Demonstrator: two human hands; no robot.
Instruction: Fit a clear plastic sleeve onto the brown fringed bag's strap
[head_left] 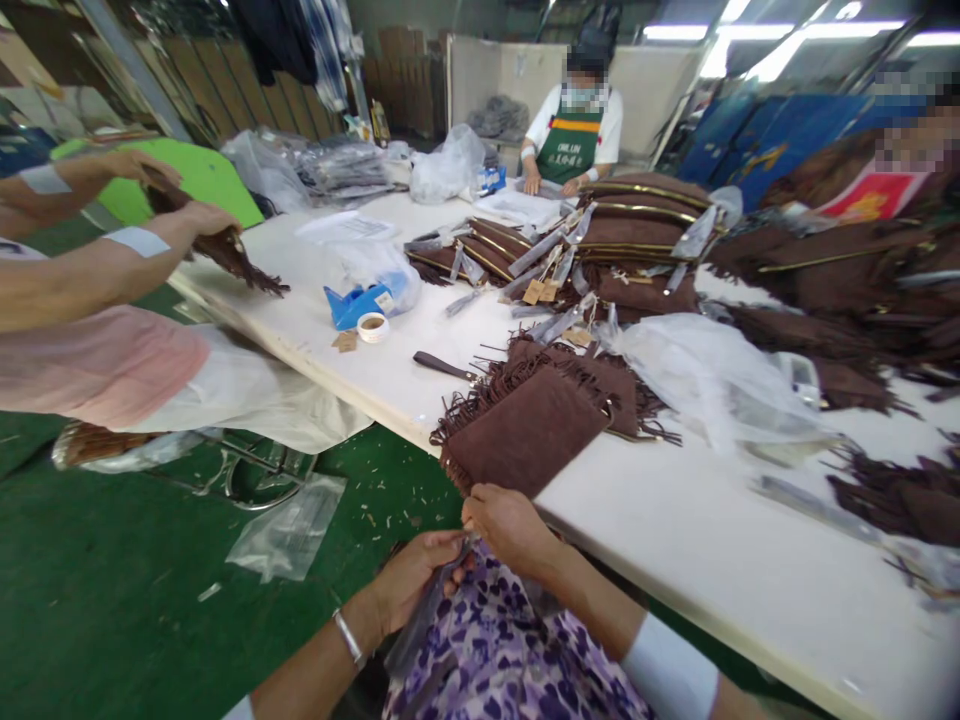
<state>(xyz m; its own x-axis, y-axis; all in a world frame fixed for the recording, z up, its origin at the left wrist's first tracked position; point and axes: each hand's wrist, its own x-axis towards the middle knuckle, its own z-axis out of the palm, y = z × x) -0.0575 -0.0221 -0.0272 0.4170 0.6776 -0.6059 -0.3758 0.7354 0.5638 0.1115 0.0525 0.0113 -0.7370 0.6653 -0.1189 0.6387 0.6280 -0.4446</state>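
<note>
In the head view, my left hand [416,580] is closed around a grey, plastic-looking strip [421,632] above my lap. My right hand [511,525] pinches at the strip's upper end, its fingertips meeting those of the left; exactly what lies between them is hidden. Just beyond my hands, a brown fringed pouch [525,430] lies flat at the table edge, partly on top of another fringed pouch [626,385]. A dark wrist strap [444,366] with a metal clip sticks out to the left of the pouches.
The white table [750,570] runs along my front. A tape roll [373,327] and blue packet [358,304] lie beyond the pouches, near stacked brown bags [645,215] and a clear plastic bag [720,380]. Co-workers are at left, far side and right; the left one's hands hold a fringed piece [225,250].
</note>
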